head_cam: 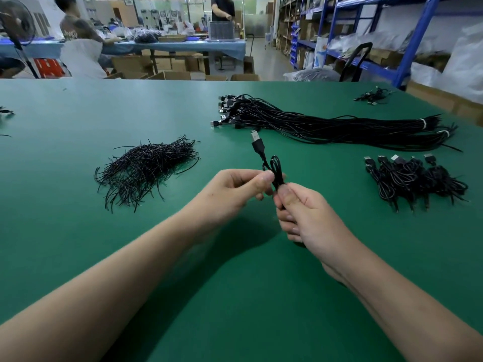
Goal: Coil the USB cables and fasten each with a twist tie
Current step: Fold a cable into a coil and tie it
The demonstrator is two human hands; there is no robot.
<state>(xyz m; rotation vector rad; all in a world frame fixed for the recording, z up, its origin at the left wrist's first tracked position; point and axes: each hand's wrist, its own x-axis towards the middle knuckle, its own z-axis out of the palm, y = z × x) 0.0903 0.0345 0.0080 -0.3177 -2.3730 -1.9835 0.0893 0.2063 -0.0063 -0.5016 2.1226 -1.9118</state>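
Your right hand (305, 212) grips the coiled USB cable (274, 171) above the green table (78, 244), so the loops stay together. Your left hand (235, 188) pinches at the coil, probably to wrap a twist tie; the tie itself I cannot see.

A green counter (78, 113) fills the foreground. Behind it stand cardboard boxes (130, 65) and a long blue-covered table (183, 47), where a person (78, 27) sits. Blue shelving (415, 40) packed with boxes and bags lines the right side. A fan (15, 20) stands far left. A pale floor (269, 64) runs between.
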